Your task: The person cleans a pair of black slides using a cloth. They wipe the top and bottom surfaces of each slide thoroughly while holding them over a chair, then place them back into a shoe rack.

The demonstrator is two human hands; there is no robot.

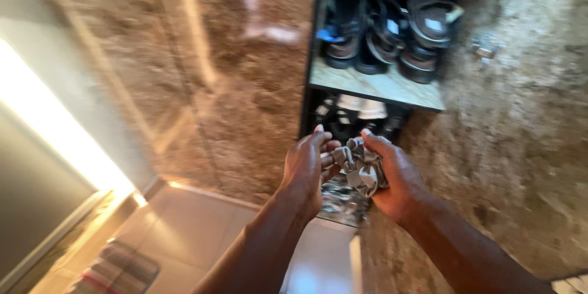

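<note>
Both of my hands are raised in front of an open shoe cabinet [375,89]. My right hand [392,174] grips a crumpled grey cloth [358,165]. My left hand [306,168] touches the cloth's left side with its fingertips curled toward it. Several dark sandals [392,30] stand on the upper shelf. Below that shelf, white and dark shoes [361,110] show just behind my fingers.
Brown speckled cabinet doors [245,86] flank the opening on both sides. A pale tiled floor [190,226] lies below, with a striped mat [116,269] at the lower left. Bright light falls along a wall [55,128] on the left.
</note>
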